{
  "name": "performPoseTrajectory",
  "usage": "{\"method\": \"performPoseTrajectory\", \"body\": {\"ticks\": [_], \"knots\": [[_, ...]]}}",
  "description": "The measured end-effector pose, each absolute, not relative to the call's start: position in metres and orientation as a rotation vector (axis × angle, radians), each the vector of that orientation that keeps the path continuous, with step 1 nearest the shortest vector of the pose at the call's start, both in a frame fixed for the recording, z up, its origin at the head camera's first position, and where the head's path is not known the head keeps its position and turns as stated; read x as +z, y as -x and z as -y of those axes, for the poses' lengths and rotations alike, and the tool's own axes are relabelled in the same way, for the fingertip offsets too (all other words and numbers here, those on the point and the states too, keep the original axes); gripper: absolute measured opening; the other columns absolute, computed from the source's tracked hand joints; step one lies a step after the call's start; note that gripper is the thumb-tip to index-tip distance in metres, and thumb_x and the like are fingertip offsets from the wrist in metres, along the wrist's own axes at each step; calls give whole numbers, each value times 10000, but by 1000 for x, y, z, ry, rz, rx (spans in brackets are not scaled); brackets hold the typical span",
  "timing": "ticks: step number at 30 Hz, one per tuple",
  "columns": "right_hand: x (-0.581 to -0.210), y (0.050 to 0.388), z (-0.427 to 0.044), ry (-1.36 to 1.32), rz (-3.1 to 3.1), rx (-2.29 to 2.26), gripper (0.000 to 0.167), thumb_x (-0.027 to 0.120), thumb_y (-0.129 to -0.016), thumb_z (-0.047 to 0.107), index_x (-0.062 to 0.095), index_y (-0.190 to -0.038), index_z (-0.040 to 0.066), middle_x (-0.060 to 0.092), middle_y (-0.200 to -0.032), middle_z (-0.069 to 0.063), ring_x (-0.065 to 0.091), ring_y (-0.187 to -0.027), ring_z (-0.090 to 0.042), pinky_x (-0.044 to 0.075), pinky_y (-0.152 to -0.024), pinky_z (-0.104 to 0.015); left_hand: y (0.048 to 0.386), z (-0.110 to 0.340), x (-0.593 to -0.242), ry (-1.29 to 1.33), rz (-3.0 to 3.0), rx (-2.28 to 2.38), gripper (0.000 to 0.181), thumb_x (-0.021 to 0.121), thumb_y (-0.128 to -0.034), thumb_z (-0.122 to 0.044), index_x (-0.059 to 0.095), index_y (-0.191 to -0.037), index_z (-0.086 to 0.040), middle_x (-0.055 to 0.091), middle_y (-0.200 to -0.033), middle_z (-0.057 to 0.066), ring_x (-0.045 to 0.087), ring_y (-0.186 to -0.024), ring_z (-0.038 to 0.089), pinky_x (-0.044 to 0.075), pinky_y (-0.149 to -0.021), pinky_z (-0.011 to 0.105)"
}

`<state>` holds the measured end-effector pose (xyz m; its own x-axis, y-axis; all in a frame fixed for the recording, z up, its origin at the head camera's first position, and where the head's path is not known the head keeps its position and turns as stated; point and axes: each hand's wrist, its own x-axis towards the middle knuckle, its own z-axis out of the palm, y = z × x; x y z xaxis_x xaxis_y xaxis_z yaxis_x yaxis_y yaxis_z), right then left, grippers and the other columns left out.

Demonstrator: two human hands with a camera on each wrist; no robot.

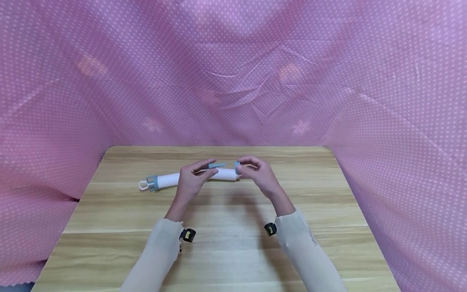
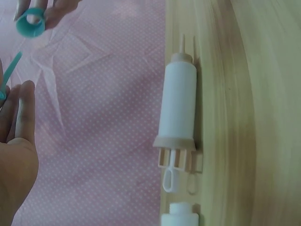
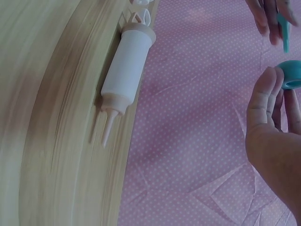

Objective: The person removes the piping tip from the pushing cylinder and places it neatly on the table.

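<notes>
The left hand [image 1: 191, 176] pinches the wide end of a blue-green nozzle [image 1: 218, 165] between thumb and fingers, its narrow end pointing toward the right hand [image 1: 260, 173]. The right hand is likewise pinched, thumb and fingers gripping a blue-green ring [image 1: 237, 166]. The nozzle and ring are near each other but apart, both raised between the two hands. Below the hands, a white syringe with beige ends [image 2: 178, 101] lies on the wooden table [image 1: 233, 247], its thin spout toward the right hand's side. To the left of the left hand lies a white syringe with a blue-grey collar [image 1: 168, 180], partly hidden behind that hand in the head view. Beyond both hands hangs pink dotted cloth [image 1: 233, 89].
</notes>
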<state>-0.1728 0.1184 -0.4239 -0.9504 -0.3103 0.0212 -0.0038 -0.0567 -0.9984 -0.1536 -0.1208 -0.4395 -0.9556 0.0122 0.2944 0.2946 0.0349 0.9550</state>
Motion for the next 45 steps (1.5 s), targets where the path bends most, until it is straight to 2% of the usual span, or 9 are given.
{"method": "performPoseTrajectory", "body": {"ticks": [6, 9, 16, 20, 24, 31, 36, 41, 45], "knots": [[-429, 173, -131, 300, -2104, -2093, 322, 717, -951, 153, 651, -1215, -20, 626, -1166, -126, 675, -922, -268, 583, -866, -444, 150, 134, -440, 212, 2148, -1953, 348, 791, -877, -43, 710, -1204, 44, 642, -1294, 186, 634, -1071, 271, 566, -862, 220], [-430, 173, -135, 281, -2108, -2112, 326, 727, -941, 137, 650, -1210, -30, 623, -1148, -120, 648, -915, -321, 582, -809, -384, 144, 139, -433, 188, 2155, -1881, 335, 778, -879, -10, 697, -1190, 87, 609, -1205, 201, 601, -1083, 307, 553, -893, 219], [-434, 173, -144, 212, -2177, -2118, 351, 747, -929, 132, 642, -1213, -46, 612, -1134, -113, 611, -825, -166, 543, -734, -307, 135, 149, -427, 130, 2096, -1814, 346, 782, -857, 41, 683, -1178, 122, 610, -995, 40, 623, -940, 90, 553, -848, 176], [-438, 175, -151, 185, -2225, -2120, 362, 763, -915, 123, 647, -1207, -58, 607, -1126, -119, 596, -784, -121, 531, -688, -257, 135, 157, -435, 68, 2031, -1854, 367, 789, -835, 70, 675, -1178, 130, 615, -975, 37, 623, -892, 102, 572, -758, 170], [-444, 176, -158, 155, -2266, -2114, 338, 767, -909, 111, 657, -1185, -51, 610, -1112, -109, 594, -761, -128, 523, -662, -253, 135, 165, -443, -8, 1940, -1908, 332, 781, -820, 112, 669, -1128, 165, 639, -960, 125, 626, -849, 109, 579, -695, 179], [-463, 178, -170, 86, -2322, -2068, 367, 774, -905, 123, 647, -1191, -68, 605, -1120, -125, 595, -763, -161, 504, -653, -228, 129, 176, -453, -100, 1969, -1844, 300, 788, -827, 86, 678, -1094, 168, 641, -1008, 288, 620, -849, 106, 557, -773, 165], [-469, 178, -179, 7, -2317, -2063, 362, 758, -920, 107, 634, -1202, -83, 583, -1170, -141, 580, -785, -145, 504, -670, -224, 128, 186, -462, -155, 1997, -1785, 301, 789, -822, 93, 684, -1092, 178, 621, -997, 335, 610, -849, 130, 550, -783, 153], [-457, 171, -184, -124, -2323, -2042, 335, 735, -920, 55, 624, -1188, -112, 598, -1123, -150, 573, -799, -132, 525, -713, -257, 137, 205, -495, -284, 2039, -1714, 313, 813, -834, 19, 709, -1112, 118, 664, -1029, 305, 606, -828, 62, 522, -756, 104], [-478, 177, -192, -204, -2325, -2074, 339, 741, -909, 48, 625, -1179, -121, 608, -1065, -141, 585, -793, -138, 544, -724, -288, 139, 214, -507, -403, 2104, -1672, 319, 821, -852, -52, 718, -1130, 65, 686, -1055, 230, 608, -833, 40, 517, -751, 97]]}}
